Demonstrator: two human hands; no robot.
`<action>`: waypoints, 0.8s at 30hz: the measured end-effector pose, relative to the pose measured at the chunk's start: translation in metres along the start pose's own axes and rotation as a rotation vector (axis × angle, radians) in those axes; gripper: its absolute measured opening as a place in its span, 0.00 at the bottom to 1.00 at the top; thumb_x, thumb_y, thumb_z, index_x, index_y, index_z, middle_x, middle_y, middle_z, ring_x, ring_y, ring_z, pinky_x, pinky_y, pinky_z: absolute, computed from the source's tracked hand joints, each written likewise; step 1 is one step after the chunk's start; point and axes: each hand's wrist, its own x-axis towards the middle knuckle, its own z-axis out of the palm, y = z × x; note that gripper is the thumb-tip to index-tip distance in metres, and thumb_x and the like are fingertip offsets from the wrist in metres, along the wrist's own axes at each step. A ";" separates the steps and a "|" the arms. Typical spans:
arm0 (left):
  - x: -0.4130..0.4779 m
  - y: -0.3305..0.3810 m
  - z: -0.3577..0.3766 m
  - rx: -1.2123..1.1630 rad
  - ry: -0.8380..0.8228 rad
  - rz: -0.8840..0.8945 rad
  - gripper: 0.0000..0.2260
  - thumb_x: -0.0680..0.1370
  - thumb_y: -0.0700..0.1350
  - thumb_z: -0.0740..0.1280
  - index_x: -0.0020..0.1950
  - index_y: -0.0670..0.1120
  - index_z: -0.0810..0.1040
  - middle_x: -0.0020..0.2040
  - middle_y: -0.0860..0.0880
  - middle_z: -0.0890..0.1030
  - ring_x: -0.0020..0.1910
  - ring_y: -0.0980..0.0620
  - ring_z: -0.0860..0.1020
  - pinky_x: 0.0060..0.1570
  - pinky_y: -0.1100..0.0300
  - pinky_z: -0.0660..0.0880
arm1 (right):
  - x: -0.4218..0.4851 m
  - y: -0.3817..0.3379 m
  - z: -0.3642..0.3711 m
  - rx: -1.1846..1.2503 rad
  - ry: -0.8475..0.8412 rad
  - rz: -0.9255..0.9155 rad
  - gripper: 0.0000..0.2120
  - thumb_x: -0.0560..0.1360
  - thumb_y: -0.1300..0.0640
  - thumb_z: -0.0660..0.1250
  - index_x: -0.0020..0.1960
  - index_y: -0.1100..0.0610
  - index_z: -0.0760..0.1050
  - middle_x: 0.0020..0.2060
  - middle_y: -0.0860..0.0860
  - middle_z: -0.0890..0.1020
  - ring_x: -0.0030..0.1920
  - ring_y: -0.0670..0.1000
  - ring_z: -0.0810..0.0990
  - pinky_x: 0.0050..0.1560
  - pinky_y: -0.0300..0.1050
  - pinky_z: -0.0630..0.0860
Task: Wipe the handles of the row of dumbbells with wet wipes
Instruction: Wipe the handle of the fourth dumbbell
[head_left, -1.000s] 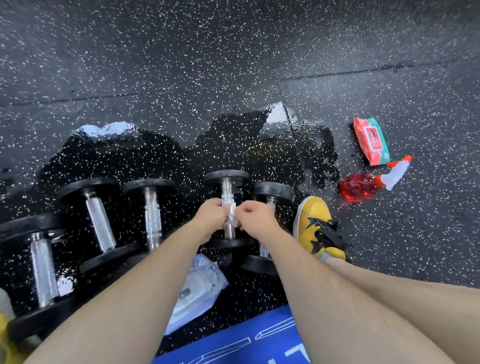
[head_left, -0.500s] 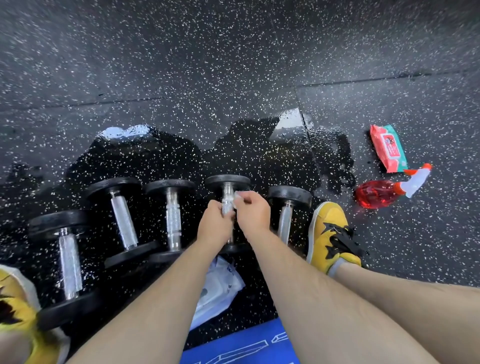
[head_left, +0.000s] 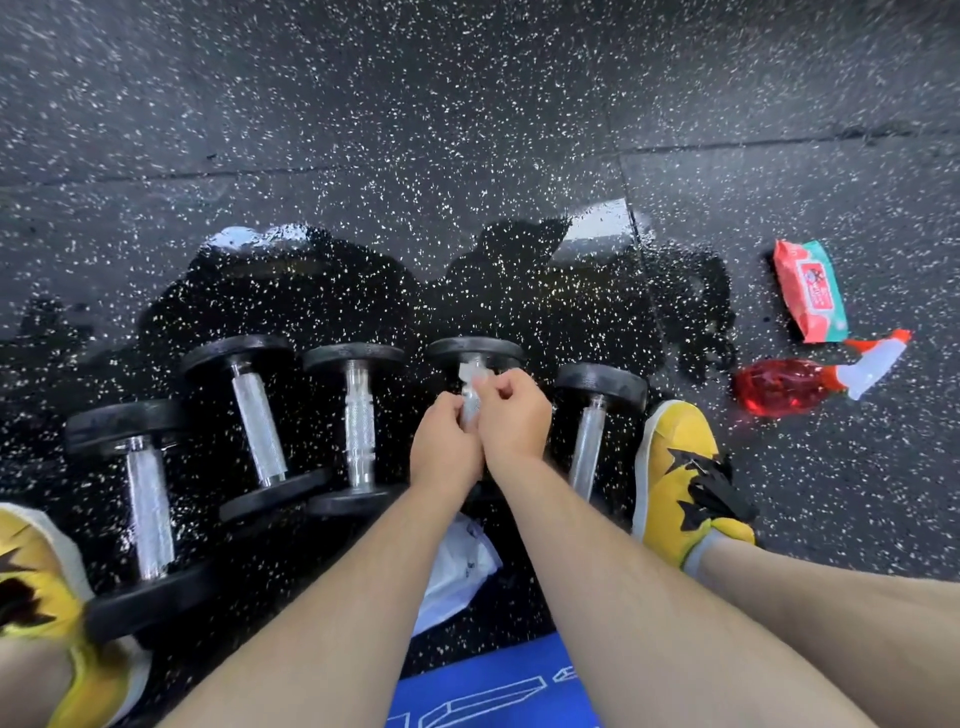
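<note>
Several black dumbbells with silver handles lie in a row on the speckled rubber floor. Both my hands are on the fourth dumbbell from the left. My left hand grips its handle from the left side. My right hand pinches a white wet wipe against the upper part of the same handle. Most of that handle is hidden under my hands. The neighbouring dumbbell on the left and the rightmost dumbbell lie untouched.
A red-and-green wet wipes pack and a red spray bottle lie at the right. My yellow shoes flank the row. A white plastic bag lies under my arms, a blue mat nearest me. The floor around the dumbbells is wet.
My right hand has slid the wipe up the handle toward the far plate. The left hand has kept its grip. The camera view has shifted left, bringing my left shoe into sight.
</note>
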 end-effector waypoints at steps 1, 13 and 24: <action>-0.001 -0.002 0.000 -0.012 0.005 -0.003 0.04 0.79 0.48 0.63 0.44 0.51 0.74 0.40 0.53 0.81 0.39 0.51 0.78 0.38 0.51 0.75 | -0.005 0.005 -0.001 -0.004 -0.011 -0.002 0.13 0.75 0.56 0.71 0.35 0.59 0.72 0.32 0.49 0.77 0.32 0.46 0.69 0.34 0.42 0.68; 0.004 -0.004 -0.011 -0.228 -0.035 -0.107 0.11 0.75 0.43 0.60 0.35 0.50 0.77 0.33 0.51 0.79 0.34 0.48 0.75 0.37 0.50 0.74 | -0.015 0.006 -0.005 0.019 -0.073 0.041 0.11 0.74 0.55 0.74 0.37 0.58 0.77 0.36 0.49 0.82 0.34 0.44 0.74 0.35 0.36 0.70; -0.004 0.004 0.002 -0.204 0.205 0.180 0.11 0.83 0.48 0.63 0.61 0.51 0.81 0.61 0.57 0.77 0.59 0.61 0.77 0.61 0.68 0.70 | -0.004 0.014 0.000 -0.041 -0.033 -0.101 0.10 0.74 0.53 0.72 0.35 0.51 0.77 0.41 0.49 0.80 0.39 0.44 0.77 0.39 0.32 0.71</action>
